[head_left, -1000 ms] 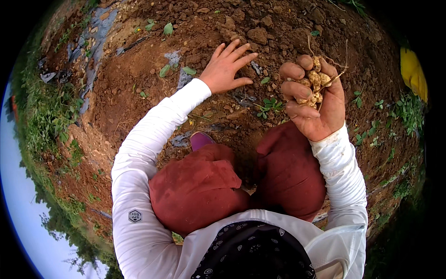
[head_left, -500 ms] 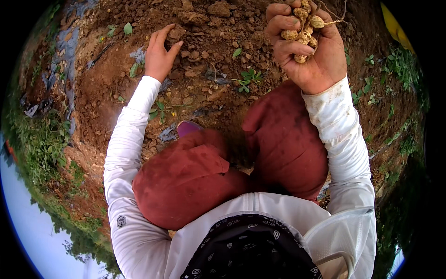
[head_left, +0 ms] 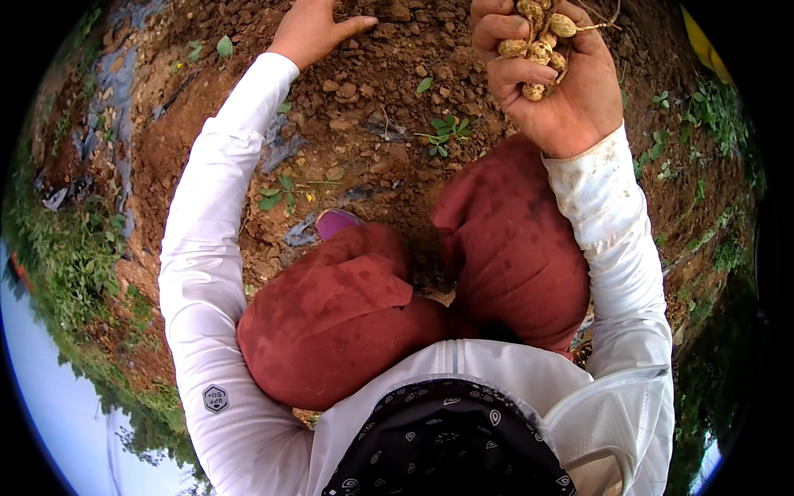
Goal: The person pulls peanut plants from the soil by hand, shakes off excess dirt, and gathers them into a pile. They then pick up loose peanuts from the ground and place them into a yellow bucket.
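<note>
A bunch of peanuts (head_left: pixel 540 51), in pale pitted shells on thin brown roots, rests in my right hand (head_left: pixel 579 103) at the upper right. The fingers curl round the pods, and a root sticks out past the hand to the right. My left hand (head_left: pixel 313 33) reaches to the far edge of the view, low over loose brown soil (head_left: pixel 413 62). Its thumb is stretched out to the right, apart from the rest; the other fingers are mostly cut off by the frame. I see nothing held in it.
Between my arms are my bent knees in red trousers (head_left: pixel 331 314) and a purple shoe tip (head_left: pixel 337 221). Torn plastic film (head_left: pixel 281 145) and small green plants (head_left: pixel 447 132) lie in the soil. Weeds (head_left: pixel 70 248) grow at left; something yellow (head_left: pixel 705 45) shows at far right.
My left hand has moved farther away and to the right over the soil, its fingers passing out of the frame. My right hand, still round the peanuts, has shifted slightly farther away.
</note>
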The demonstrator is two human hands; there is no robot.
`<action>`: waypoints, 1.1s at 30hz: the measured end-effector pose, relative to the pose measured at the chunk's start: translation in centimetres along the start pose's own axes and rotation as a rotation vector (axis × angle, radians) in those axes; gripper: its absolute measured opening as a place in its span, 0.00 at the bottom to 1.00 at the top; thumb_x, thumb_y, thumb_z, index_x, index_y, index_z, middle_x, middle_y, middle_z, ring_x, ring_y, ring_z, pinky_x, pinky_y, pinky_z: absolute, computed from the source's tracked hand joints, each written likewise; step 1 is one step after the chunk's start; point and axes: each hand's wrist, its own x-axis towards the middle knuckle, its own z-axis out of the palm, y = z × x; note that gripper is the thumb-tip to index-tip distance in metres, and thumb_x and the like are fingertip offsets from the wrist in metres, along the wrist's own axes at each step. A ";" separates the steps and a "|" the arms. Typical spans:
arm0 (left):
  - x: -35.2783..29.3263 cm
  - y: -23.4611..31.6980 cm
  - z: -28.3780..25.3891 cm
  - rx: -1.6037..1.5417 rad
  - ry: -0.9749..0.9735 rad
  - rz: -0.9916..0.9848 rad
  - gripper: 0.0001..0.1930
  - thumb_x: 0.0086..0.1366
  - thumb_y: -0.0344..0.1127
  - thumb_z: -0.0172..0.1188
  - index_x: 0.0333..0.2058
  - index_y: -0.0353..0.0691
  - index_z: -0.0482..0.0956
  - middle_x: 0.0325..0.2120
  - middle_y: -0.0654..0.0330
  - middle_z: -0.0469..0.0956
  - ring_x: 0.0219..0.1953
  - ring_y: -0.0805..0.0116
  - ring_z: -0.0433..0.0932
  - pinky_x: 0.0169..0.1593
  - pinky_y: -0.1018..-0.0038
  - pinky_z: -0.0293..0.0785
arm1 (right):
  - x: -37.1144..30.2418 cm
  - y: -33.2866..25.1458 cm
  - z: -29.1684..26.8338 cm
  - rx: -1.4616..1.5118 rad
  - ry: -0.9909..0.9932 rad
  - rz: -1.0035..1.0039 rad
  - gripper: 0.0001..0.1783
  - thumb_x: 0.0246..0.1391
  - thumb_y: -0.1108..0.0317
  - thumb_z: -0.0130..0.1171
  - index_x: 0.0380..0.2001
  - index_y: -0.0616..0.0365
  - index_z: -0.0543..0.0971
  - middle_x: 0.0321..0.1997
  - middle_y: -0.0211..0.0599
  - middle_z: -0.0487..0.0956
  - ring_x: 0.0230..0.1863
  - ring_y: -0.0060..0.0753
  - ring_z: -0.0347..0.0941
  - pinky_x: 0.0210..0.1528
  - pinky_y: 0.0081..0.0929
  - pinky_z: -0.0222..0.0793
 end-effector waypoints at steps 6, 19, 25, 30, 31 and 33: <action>-0.1 -2.8 5.2 0.235 -0.034 0.015 0.29 0.59 0.47 0.59 0.56 0.45 0.64 0.51 0.55 0.69 0.51 0.55 0.70 0.51 0.63 0.70 | -1.1 -0.2 -1.0 -0.052 -0.241 0.067 0.13 0.56 0.61 0.47 0.38 0.59 0.68 0.39 0.32 0.60 0.36 0.24 0.62 0.20 0.15 0.61; -4.7 5.3 -2.0 -0.497 -0.109 -0.524 0.30 0.62 0.53 0.52 0.55 0.36 0.65 0.48 0.43 0.71 0.49 0.49 0.72 0.52 0.62 0.68 | -9.5 7.3 3.4 -0.059 -0.089 0.287 0.18 0.54 0.54 0.47 0.30 0.60 0.70 0.32 0.39 0.66 0.25 0.29 0.67 0.12 0.15 0.60; -10.0 10.1 -5.2 -0.763 -0.095 -0.671 0.33 0.62 0.49 0.54 0.61 0.41 0.56 0.57 0.47 0.61 0.52 0.57 0.71 0.54 0.66 0.67 | -13.7 8.0 2.5 -0.097 -0.063 0.376 0.16 0.54 0.57 0.48 0.27 0.61 0.70 0.29 0.39 0.68 0.26 0.28 0.68 0.10 0.13 0.58; -20.5 14.1 -6.8 -0.624 -0.071 -0.938 0.17 0.55 0.30 0.61 0.45 0.34 0.74 0.27 0.60 0.75 0.30 0.72 0.73 0.36 0.75 0.70 | -19.0 8.4 -0.3 -0.226 0.019 0.484 0.15 0.53 0.57 0.50 0.28 0.59 0.71 0.31 0.37 0.68 0.26 0.27 0.69 0.09 0.12 0.57; -22.4 15.6 -8.4 -0.588 -0.088 -0.957 0.16 0.55 0.28 0.61 0.44 0.34 0.75 0.25 0.62 0.75 0.28 0.74 0.72 0.34 0.76 0.69 | -20.1 8.3 -0.7 -0.224 0.019 0.495 0.15 0.53 0.56 0.51 0.28 0.58 0.71 0.30 0.35 0.69 0.26 0.26 0.69 0.08 0.11 0.56; -27.3 17.2 -10.8 -0.582 -0.106 -0.989 0.14 0.55 0.25 0.60 0.42 0.34 0.75 0.21 0.63 0.74 0.24 0.77 0.71 0.29 0.78 0.68 | -22.6 8.3 -0.8 -0.222 0.101 0.495 0.15 0.54 0.55 0.50 0.27 0.57 0.72 0.28 0.34 0.71 0.25 0.25 0.70 0.10 0.12 0.58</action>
